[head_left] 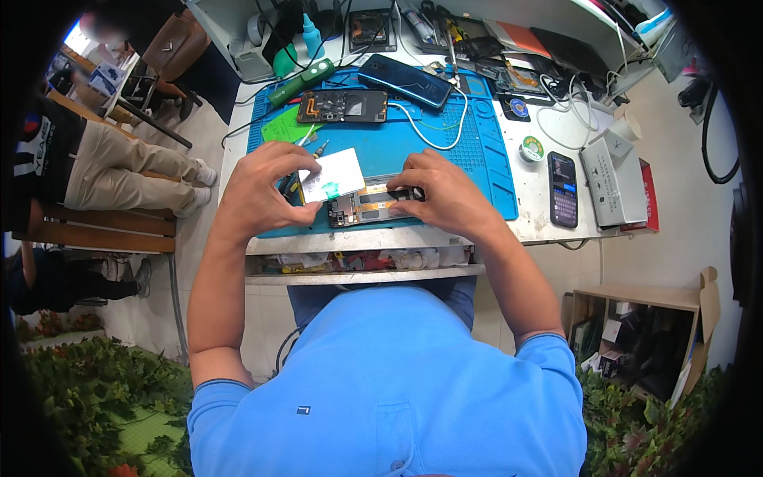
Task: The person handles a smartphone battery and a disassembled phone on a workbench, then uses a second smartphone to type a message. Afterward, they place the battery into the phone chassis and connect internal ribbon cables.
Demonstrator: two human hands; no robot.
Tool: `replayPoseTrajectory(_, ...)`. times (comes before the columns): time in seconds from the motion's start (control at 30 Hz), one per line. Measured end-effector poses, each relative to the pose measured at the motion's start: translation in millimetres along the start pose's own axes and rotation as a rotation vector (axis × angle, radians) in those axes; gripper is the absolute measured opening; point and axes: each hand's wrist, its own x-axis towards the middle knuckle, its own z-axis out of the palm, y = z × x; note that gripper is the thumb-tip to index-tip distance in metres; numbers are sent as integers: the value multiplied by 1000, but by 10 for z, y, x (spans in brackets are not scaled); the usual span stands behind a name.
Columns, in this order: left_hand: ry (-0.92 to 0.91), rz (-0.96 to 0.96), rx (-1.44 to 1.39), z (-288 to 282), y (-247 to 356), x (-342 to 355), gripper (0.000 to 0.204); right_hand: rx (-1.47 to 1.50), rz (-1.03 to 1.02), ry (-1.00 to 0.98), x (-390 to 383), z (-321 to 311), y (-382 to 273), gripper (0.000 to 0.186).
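My left hand [270, 191] pinches a white flat phone battery [343, 171] with a teal tab, between thumb and fingers, tilted just above the mat. Beside it lies an opened phone body [372, 211], its circuit board at the left end and an orange flex strip across its bare middle. The fingers and thumb of my right hand [429, 189] grip this phone's right end. Near my left fingers a small screwdriver [320, 149] rests on the blue work mat [485, 151].
Beyond my hands lie a dark phone housing [342, 106], a blue phone [406, 81] with a white cable, and a green handheld tool [302, 82]. At right are a lit phone [563, 191], a round green tin [531, 149] and a white box [613, 184]. People sit at left.
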Motion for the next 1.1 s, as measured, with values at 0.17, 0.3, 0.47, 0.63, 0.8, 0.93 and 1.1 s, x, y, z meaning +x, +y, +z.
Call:
replayPoseTrajectory(0.17,-34,11,-55,15,51,-78,41,-9,18,-41,12,-27,28,48)
replayPoseTrajectory(0.3,-106,25,-107,86,103,-72,40,-20,47,-59,36,-63,34,59)
replayPoseTrajectory(0.47,-145,38,-137,243,131,7,39,-38,18,-20,44,-65,66,66)
replayPoseTrajectory(0.63,-177,43,-137,372,109,94,42,-48,-22,22,36,-29,125,71)
replayPoseTrajectory(0.8,-195,54,-162,416,113,174,41,-65,-68,45,36,-29,157,70)
replayPoseTrajectory(0.93,-204,42,-187,441,115,212,39,-78,-83,53,45,-20,190,76)
replayPoseTrajectory(1.1,-203,46,-199,488,93,229,45,-93,-75,47,38,-22,202,81)
